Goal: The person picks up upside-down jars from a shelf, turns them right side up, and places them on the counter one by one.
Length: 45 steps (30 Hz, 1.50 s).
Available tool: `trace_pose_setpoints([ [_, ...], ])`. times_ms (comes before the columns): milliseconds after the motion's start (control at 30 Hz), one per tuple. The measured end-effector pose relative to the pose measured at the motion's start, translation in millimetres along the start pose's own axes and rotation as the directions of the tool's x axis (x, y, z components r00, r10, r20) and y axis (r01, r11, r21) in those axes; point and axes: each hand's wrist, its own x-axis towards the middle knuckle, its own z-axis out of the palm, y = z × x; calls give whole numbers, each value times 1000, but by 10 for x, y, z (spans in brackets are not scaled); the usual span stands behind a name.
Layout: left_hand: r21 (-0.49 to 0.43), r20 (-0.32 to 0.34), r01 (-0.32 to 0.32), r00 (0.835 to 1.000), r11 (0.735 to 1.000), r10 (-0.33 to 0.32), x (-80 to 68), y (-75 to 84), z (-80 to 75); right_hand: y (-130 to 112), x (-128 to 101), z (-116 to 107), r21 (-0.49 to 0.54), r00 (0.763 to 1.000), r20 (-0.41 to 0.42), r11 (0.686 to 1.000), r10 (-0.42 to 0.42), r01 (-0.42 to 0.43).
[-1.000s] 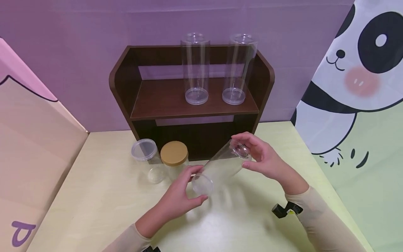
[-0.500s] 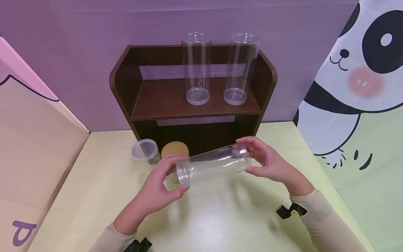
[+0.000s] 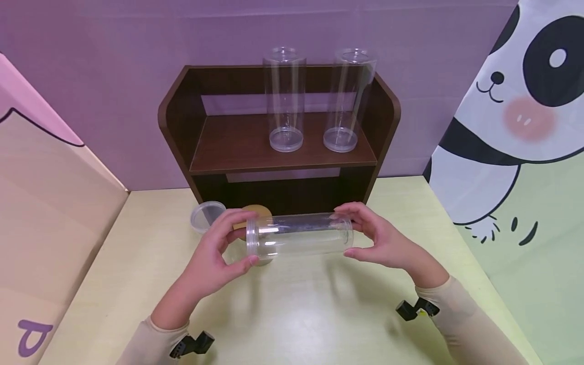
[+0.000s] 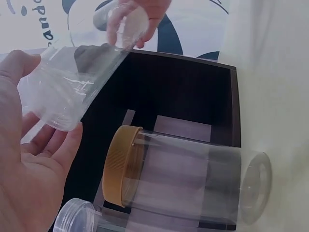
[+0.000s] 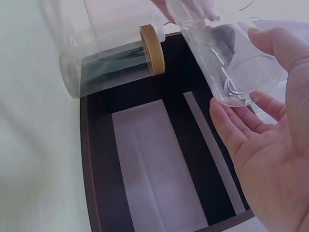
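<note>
A clear plastic jar (image 3: pixel 301 235) lies level in the air over the table, held by both hands. My left hand (image 3: pixel 214 258) grips its lidded end, thumb below and fingers over the top. At the other end, my right hand (image 3: pixel 380 235) holds the jar's base between thumb and fingers. In the left wrist view the held jar (image 4: pixel 72 82) looks see-through with nothing inside. Behind my left hand stand a jar with a tan lid (image 4: pixel 120 166) and a jar with a clear lid (image 3: pixel 207 215), both partly covered in the head view.
A dark brown two-tier shelf (image 3: pixel 228 147) stands against the purple backdrop. On its upper board are two tall clear jars (image 3: pixel 286 101), side by side. The pale table (image 3: pixel 296 314) spreads in front, with a panda-printed cloth (image 3: pixel 515 101) at the right.
The jar turned from a steep slant to level. My left hand moved left and up with its lidded end; my right hand stayed near the same place.
</note>
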Motion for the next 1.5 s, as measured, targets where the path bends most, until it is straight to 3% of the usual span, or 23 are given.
trace_pose_setpoints([
  [167,-15,-42,-42,998,999,42,52,29,-38,24,-5,63,-4,998,13,998,64,-64],
  [400,6,-43,-66,997,998,66,194,134,-70,151,-23,215,-9,995,33,995,96,-96],
  [667,62,28,-96,995,993,94,399,252,10,319,22,440,19,997,29,997,68,-69],
  [1100,131,183,-134,977,982,109,735,284,290,514,67,700,65,1000,-10,997,29,-29],
  [1500,152,203,-162,971,975,129,804,240,357,517,55,726,73,996,-34,994,81,-79],
])
